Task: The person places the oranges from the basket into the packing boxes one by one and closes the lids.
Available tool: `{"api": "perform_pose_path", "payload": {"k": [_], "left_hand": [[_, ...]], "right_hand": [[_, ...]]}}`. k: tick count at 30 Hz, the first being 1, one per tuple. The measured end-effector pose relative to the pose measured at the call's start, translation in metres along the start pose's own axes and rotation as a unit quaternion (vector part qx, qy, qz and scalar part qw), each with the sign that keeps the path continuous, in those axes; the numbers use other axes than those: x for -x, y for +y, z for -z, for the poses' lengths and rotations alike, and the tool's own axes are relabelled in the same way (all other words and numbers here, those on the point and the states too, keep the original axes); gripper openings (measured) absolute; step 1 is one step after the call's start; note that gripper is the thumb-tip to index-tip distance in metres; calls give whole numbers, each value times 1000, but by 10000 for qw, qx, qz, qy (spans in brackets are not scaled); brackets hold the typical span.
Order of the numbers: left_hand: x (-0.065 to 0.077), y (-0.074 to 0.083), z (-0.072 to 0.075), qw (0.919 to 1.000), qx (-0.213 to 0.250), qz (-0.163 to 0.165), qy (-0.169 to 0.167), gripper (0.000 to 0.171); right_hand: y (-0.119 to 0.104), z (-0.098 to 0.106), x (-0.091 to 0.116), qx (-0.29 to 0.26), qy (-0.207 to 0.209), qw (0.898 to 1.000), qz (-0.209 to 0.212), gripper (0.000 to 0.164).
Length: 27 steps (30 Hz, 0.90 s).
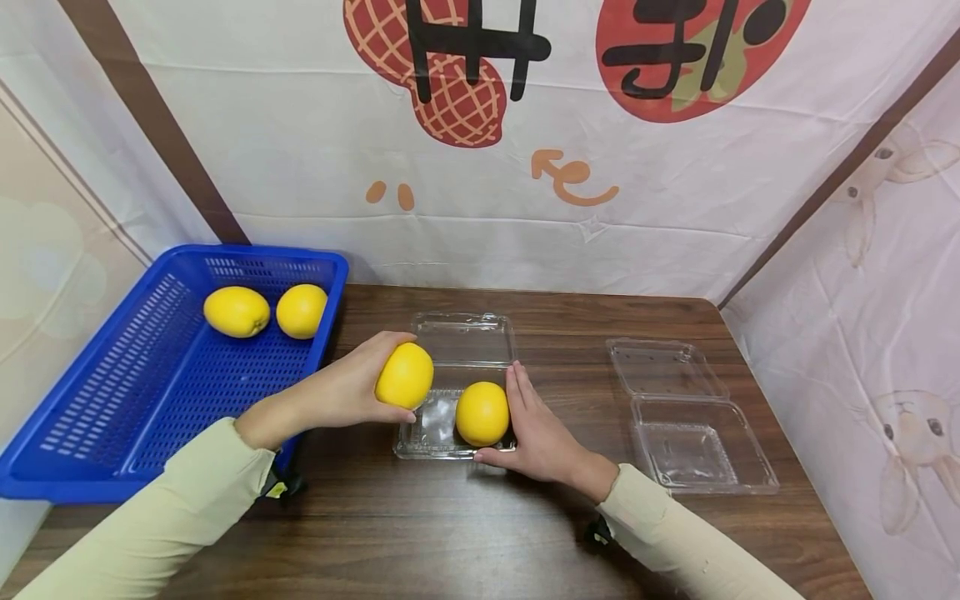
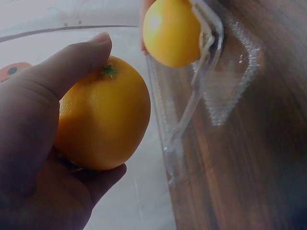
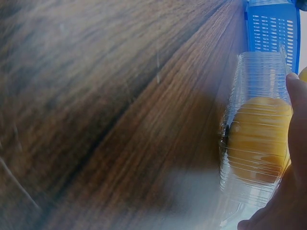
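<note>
My left hand [image 1: 356,379] grips an orange [image 1: 405,377] between thumb and fingers, held over the left part of an open clear plastic clamshell box [image 1: 431,454]. The left wrist view shows the green stem end of this held orange [image 2: 109,115] beside the thumb. A second orange [image 1: 482,414] sits in the right half of the box. My right hand [image 1: 543,433] rests against the box's right end, its fingers straight along the side and its thumb at the front rim. The box's lid [image 1: 465,342] lies folded back towards the wall.
A blue slotted basket [image 1: 168,279] stands at the left, with an orange [image 1: 236,312] and another orange [image 1: 302,312] at its far end. To the right lies another open clamshell box [image 1: 693,450]. A printed cloth [image 1: 480,250] hangs behind the wooden table [image 1: 450,533].
</note>
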<state>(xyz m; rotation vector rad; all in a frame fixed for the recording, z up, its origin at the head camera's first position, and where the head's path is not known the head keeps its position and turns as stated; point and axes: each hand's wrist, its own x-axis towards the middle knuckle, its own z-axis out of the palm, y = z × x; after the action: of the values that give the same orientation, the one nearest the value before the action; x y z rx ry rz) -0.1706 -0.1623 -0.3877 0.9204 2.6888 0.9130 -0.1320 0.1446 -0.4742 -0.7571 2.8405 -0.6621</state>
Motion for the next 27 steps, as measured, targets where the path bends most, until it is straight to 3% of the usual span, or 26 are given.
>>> {"api": "perform_pose_path", "payload": {"k": [12, 27], "left_hand": [[-2, -1, -17, 9998, 14, -126, 131, 96], [-4, 5, -31, 9997, 22, 34, 250, 99]], "right_hand": [[1, -1, 0, -7, 21, 10000, -13, 127], [0, -1, 1, -41, -11, 10000, -17, 126]]}}
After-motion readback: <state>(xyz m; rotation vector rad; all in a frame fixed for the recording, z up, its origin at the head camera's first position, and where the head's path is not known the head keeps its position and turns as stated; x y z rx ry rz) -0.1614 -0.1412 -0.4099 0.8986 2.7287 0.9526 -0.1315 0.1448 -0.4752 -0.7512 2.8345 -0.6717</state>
